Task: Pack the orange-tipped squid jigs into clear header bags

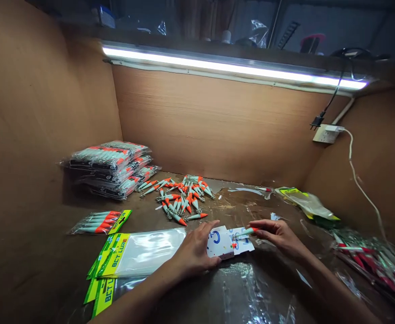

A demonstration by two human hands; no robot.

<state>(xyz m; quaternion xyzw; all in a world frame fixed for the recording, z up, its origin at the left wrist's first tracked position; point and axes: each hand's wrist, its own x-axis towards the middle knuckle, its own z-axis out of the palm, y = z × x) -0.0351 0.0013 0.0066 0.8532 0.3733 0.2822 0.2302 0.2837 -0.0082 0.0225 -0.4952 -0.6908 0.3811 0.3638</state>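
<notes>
My left hand (197,245) grips a small white printed card box (219,243) between thumb and fingers, its flap spread out on the right. Pinched by its orange end in my right hand (276,234) is a pale green fishing lure (246,232), its hooked tip over the open flap. Beside my left forearm lie clear packing bags (150,252) with yellow-green BCT LURE headers. A heap of loose lures (183,198) with orange ends is spread behind the box. One packed bag of lures (99,222) rests at the left.
Stacked bags of lures (112,168) stand at the back left. More yellow-headed bags (307,204) lie at the right rear, near a pile of red and white lures (373,256). A white cable (356,171) hangs from the socket (327,133) on the right wall.
</notes>
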